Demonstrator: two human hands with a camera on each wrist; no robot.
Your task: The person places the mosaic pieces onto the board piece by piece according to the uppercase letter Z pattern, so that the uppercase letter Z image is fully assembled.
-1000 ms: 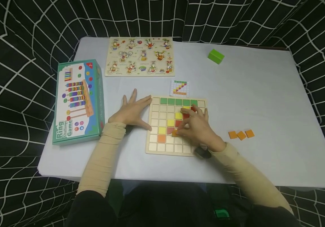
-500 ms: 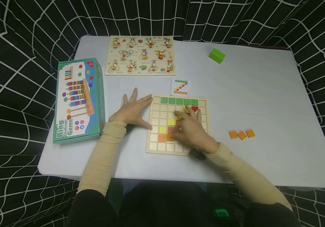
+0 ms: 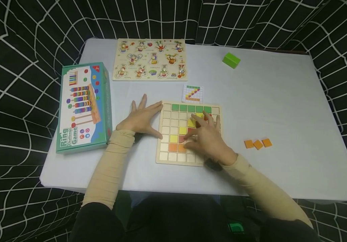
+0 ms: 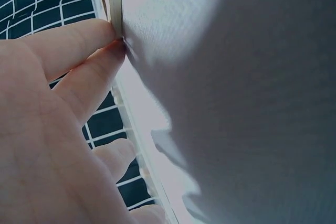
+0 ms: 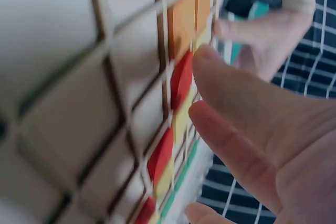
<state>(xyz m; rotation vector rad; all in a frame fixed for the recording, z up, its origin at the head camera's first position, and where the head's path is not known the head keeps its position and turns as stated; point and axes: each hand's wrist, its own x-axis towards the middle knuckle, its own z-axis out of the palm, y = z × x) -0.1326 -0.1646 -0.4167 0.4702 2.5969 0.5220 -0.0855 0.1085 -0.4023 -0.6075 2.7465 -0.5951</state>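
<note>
A wooden grid board (image 3: 165, 157) lies on the table, with a green row at its top and yellow and red pieces stepping diagonally. Two orange tiles sit side by side in its lower left; the second orange tile (image 3: 182, 148) is just left of my right thumb. My right hand (image 3: 211, 141) hovers over the board with fingers spread and nothing between them; the right wrist view shows thumb and forefinger apart beside the orange tile (image 5: 182, 22). My left hand (image 3: 140, 119) is spread, its fingertips and thumb touching the board's left edge (image 4: 114, 3).
Three loose orange tiles (image 3: 258, 144) lie right of the board. Above it is a small pattern card (image 3: 193, 93). A picture puzzle board (image 3: 150, 60) and a green block (image 3: 231, 60) lie at the back. A ring game box (image 3: 82, 107) stands on the left.
My right hand has set the orange tile into the cell beside the first orange one, let go and drawn slightly back to the right. The left hand has stayed in place.
</note>
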